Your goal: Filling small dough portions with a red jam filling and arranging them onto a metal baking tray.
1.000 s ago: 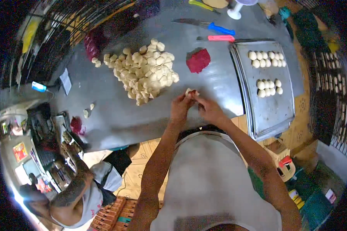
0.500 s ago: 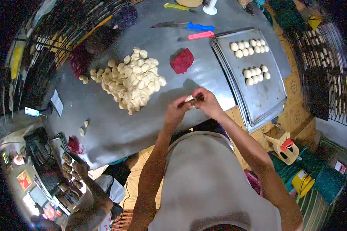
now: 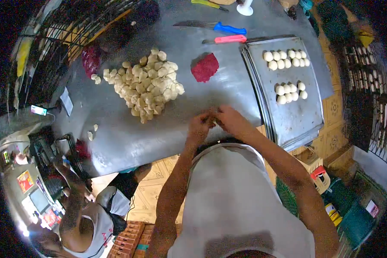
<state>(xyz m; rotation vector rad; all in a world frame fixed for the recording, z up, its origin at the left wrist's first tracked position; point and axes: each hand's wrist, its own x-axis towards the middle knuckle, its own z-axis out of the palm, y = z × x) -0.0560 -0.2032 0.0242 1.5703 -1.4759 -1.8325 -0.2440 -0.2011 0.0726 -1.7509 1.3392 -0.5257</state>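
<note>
My left hand (image 3: 198, 128) and my right hand (image 3: 230, 119) meet over the table's near edge, fingertips pinched together. Between them is a small piece of pale dough (image 3: 213, 123), mostly covered by the fingers. Ahead of the hands lies a mound of crumbly dark red filling (image 3: 205, 68). A large heap of pale dough pieces (image 3: 147, 86) spreads to the left of it. On the right, rows of round white dough balls (image 3: 284, 60) sit on a metal tray (image 3: 290, 122), in two groups.
A blue-handled knife (image 3: 230, 29), a pink-handled knife (image 3: 230, 39) and a yellow-green-handled tool (image 3: 206, 3) lie at the far side of the grey table (image 3: 129, 142). A co-worker (image 3: 84, 223) is at the lower left. Plastic crates (image 3: 127, 238) stand on the floor.
The dough between my fingers shows less now, and my hands have closed in around it. My view has shifted slightly. The co-worker's arm has moved away from the tray at the left.
</note>
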